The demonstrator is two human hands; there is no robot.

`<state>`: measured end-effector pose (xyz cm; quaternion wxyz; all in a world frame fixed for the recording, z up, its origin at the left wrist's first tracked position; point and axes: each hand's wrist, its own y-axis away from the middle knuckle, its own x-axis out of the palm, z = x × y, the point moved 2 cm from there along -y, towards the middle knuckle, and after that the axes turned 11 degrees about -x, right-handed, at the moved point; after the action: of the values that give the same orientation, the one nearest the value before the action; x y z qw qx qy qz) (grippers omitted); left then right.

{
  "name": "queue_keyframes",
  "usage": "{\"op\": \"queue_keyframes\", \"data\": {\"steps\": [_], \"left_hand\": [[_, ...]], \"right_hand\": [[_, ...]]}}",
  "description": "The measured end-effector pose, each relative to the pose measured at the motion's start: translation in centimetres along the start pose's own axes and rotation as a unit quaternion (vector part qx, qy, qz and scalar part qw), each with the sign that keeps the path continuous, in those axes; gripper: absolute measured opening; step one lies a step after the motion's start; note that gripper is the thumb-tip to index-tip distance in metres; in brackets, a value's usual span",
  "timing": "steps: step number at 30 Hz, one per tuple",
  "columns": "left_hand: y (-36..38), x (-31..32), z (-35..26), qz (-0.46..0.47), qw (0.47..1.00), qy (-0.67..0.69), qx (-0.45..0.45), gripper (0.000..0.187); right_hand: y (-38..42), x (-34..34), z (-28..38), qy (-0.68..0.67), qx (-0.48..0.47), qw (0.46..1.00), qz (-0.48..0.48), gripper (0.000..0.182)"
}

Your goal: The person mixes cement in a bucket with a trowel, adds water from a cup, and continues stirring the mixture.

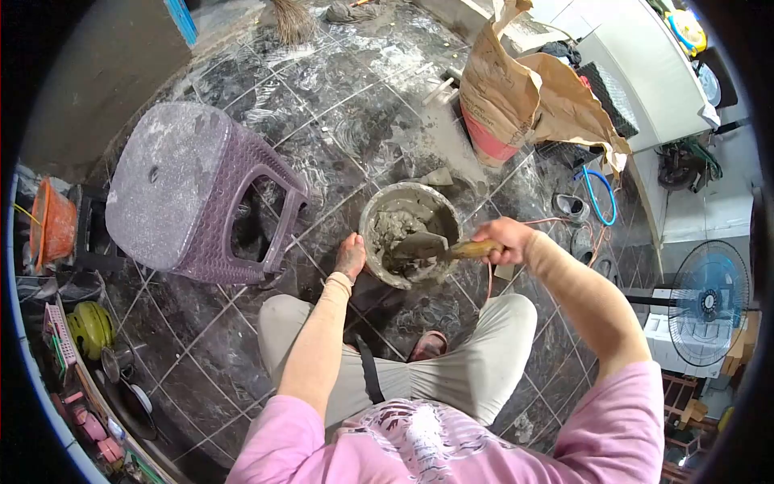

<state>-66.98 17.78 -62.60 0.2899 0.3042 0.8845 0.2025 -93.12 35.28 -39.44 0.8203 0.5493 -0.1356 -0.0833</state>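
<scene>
A round bucket stands on the tiled floor between my knees, with wet grey cement mortar inside. My right hand is closed around the wooden handle of a trowel, whose blade rests in the mortar. On the bucket's left side, my left hand grips the outer wall near the rim; part of its fingers is hidden.
A dusty purple plastic stool stands to the left. Beyond the bucket is an opened paper cement sack. A standing fan is at right, a blue hose nearer the sack. An orange basin sits far left.
</scene>
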Motion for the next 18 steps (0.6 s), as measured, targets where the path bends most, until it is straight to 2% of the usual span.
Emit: {"op": "queue_keyframes", "data": {"steps": [2,3,5,6,9,11,13,16,17,18], "left_hand": [[0.5,-0.6,-1.2,0.059,0.998,0.001,-0.030,0.041],[0.5,-1.1,-1.6,0.088,0.995,-0.003,-0.043,0.040],[0.2,-0.7,-0.9,0.064,0.997,0.003,-0.032,0.037],[0.7,-1.0,-1.6,0.057,0.998,-0.004,-0.032,0.037],[1.0,-1.2,-2.2,0.071,0.996,-0.008,-0.049,0.038],[0.8,-1.1,-1.6,0.066,0.997,0.016,-0.046,0.038],[0.2,-0.2,-0.3,0.039,0.997,0.057,-0.022,0.039],[0.4,-0.5,-1.7,-0.018,1.000,0.006,0.002,0.038],[1.3,-0.7,-2.0,-0.031,0.999,-0.014,0.011,0.038],[1.2,-1.1,-2.8,-0.006,1.000,-0.022,0.017,0.035]], "right_hand": [[4.3,2.0,0.2,0.041,-0.096,0.991,-0.081,0.016],[6.1,3.1,1.4,0.167,-0.134,0.972,-0.102,0.016],[8.2,5.4,3.2,0.405,-0.199,0.882,-0.137,0.014],[8.0,5.8,3.4,0.542,-0.259,0.788,-0.134,0.017],[5.2,8.4,2.8,0.628,-0.162,0.758,-0.061,0.028],[1.0,9.5,0.0,0.702,-0.133,0.697,-0.063,0.035],[-4.5,9.3,-3.5,0.704,-0.170,0.687,-0.055,0.040],[-6.4,9.5,-1.8,0.648,-0.211,0.722,-0.121,0.037],[-6.3,9.5,-0.4,0.627,-0.170,0.751,-0.113,0.033],[-7.6,8.3,-0.6,0.632,-0.194,0.740,-0.123,0.030]]}}
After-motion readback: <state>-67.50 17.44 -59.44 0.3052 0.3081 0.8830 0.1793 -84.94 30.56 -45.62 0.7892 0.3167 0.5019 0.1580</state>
